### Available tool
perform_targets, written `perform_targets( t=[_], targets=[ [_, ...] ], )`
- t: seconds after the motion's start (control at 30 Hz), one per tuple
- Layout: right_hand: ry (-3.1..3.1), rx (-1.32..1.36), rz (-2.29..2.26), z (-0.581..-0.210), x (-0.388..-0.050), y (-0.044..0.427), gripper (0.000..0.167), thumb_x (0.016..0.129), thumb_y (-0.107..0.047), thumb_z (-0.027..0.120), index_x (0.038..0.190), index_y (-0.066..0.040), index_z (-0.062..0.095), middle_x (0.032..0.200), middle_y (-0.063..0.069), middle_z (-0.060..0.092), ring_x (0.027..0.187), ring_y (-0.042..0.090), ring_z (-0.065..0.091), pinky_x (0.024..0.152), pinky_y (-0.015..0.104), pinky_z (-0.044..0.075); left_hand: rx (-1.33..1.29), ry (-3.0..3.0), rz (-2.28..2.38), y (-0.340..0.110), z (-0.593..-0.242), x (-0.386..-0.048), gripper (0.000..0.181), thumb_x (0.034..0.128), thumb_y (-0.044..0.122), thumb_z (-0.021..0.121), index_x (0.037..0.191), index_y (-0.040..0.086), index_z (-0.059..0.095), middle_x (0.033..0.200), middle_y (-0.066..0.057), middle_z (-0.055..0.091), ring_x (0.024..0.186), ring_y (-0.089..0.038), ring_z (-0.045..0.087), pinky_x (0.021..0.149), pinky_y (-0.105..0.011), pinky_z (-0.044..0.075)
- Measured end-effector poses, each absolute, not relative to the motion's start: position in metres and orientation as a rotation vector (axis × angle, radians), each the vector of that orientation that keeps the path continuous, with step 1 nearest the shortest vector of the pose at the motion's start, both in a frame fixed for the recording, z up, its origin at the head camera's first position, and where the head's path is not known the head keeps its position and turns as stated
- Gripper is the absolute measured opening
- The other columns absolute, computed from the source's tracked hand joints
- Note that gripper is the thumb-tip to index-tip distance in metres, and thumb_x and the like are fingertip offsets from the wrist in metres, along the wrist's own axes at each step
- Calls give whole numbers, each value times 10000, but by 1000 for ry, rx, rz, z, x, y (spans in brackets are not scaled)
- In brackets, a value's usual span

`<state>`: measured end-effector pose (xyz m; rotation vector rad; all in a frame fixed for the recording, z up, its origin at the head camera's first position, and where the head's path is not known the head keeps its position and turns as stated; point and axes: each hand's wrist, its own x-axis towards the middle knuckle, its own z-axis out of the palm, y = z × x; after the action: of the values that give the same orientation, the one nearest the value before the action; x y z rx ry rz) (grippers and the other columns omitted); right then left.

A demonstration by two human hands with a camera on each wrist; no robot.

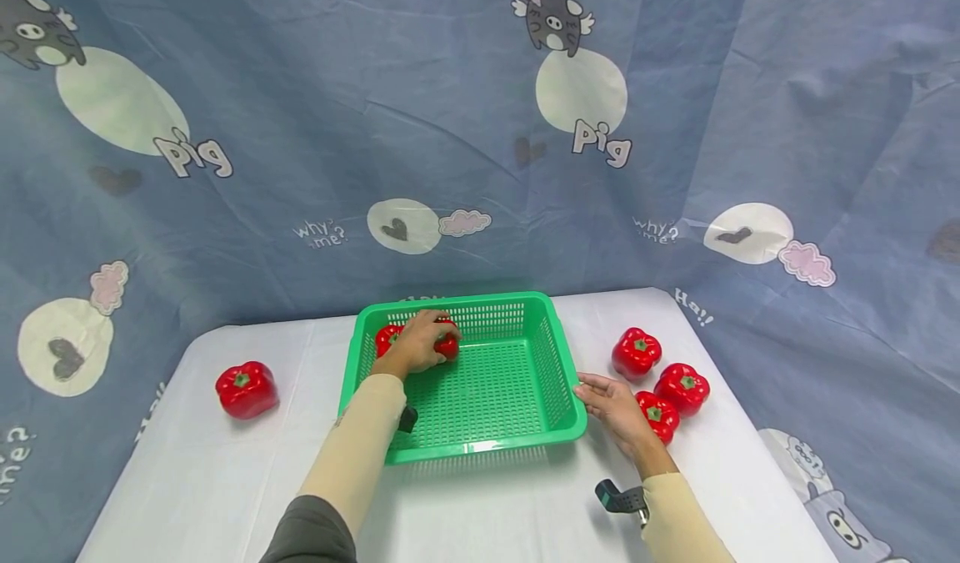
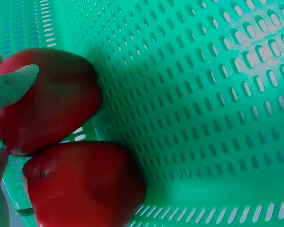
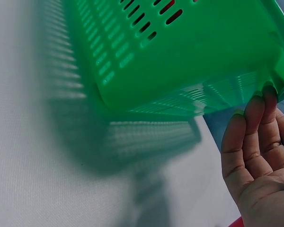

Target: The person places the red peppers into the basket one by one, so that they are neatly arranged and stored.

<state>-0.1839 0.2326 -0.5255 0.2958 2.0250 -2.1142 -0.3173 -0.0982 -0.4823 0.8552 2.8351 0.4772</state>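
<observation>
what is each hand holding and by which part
Left hand: a red pepper, by its sides. Right hand: the green basket, by its right rim.

On my head feed, the left hand (image 1: pixel 422 344) covers much of the red bell pepper (image 1: pixel 448 347) it grips and part of a second bell pepper (image 1: pixel 386 339) beside it. The left sleeve (image 1: pixel 354 446) hides the basket's near left corner and most of a black device (image 1: pixel 407 419). The right hand (image 1: pixel 611 403) masks one side of a third bell pepper (image 1: pixel 662 420). My left wrist feed crops the left hand at its left edge; in my right wrist feed the green basket (image 3: pixel 199 71) runs out the top, its shadow (image 3: pixel 90 146) blurs, and I can't identify the tiny red patches (image 3: pixel 167 7) behind its slots.
</observation>
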Motion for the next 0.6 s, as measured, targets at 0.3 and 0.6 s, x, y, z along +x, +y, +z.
perform_targets(
  t=[0.3,0.6],
  targets=[
    [2022,290,-2123,-526,-183,231,482,931,-137,645,1325,98,497,1133,167,682,941,161,677,823,238,539,873,2853,512,-106,-474,-314,365,805,111,781,1148,190,682,1435,-159,434,1347,-384,336,1095,-584,276],
    [2030,281,-2111,-523,-183,230,473,935,-123,634,1329,99,495,1142,169,678,954,165,674,829,237,536,863,2881,667,-127,-454,-306,397,814,172,782,1187,127,658,1386,-163,478,1349,-428,322,1086,-636,242]
  ],
)
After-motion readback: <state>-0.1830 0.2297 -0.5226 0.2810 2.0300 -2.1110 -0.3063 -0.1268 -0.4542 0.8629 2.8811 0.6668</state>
